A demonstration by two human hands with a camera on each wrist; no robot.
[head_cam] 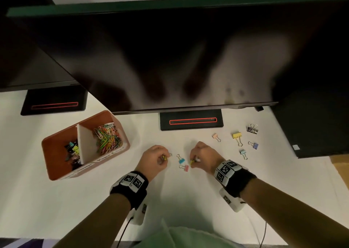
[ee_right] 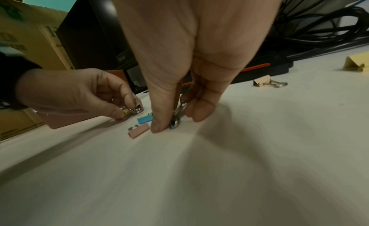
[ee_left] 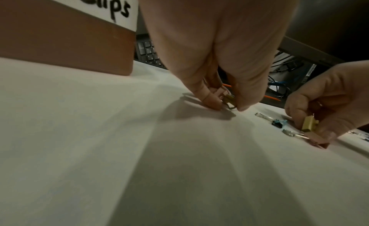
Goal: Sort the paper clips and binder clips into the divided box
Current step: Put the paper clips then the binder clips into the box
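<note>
My left hand pinches small binder clips, a yellow one showing between thumb and fingers just above the table. My right hand pinches another yellow binder clip, its wire handles hanging down in the right wrist view. Between the hands lie a blue binder clip and a pink binder clip. The brown divided box stands to the left, with binder clips in its left compartment and coloured paper clips in its right one.
More binder clips lie at the right: a peach one, a large yellow one, black ones, a purple one and a light blue one. Monitors overhang the table's back; their stands rest there.
</note>
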